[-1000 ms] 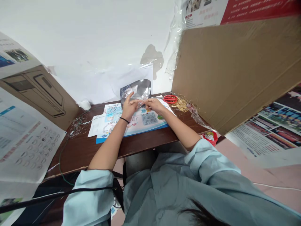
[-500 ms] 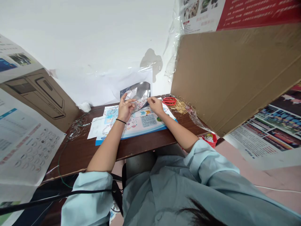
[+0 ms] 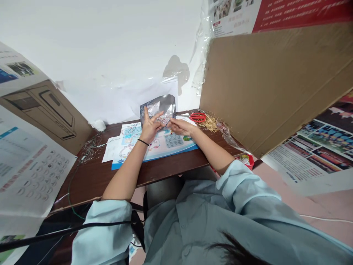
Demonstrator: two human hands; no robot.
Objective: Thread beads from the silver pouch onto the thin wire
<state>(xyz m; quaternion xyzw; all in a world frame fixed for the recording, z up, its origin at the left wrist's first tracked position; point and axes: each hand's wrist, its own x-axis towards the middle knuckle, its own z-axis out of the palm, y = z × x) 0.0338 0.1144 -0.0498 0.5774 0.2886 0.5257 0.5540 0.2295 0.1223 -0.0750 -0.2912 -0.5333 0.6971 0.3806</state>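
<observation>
My left hand (image 3: 150, 129) is over the near side of a dark, curved sheet-like holder (image 3: 170, 100) that leans against the wall and holds small, shiny, bead-like pieces (image 3: 163, 118). Its thumb and a finger come together in a pinch, while other fingers stand up, spread apart. Close by on the right, my right hand (image 3: 181, 127) pinches with its fingertips near the holder's lower edge. Whatever lies in either pinch is too small to make out. Beneath both hands is a printed sheet (image 3: 176, 141) with a blue edge.
Red-handled scissors (image 3: 198, 117) lie beside a heap of thin golden sticks (image 3: 211, 123). Tangled clear thread (image 3: 92, 149) is at the left of the brown table (image 3: 168, 165). Cardboard panels (image 3: 264, 84) wall both sides. A red container (image 3: 250, 161) sits below the right edge.
My right hand has turned and shifted left and slightly down, closer to my left hand. My left hand's raised fingers have spread wider.
</observation>
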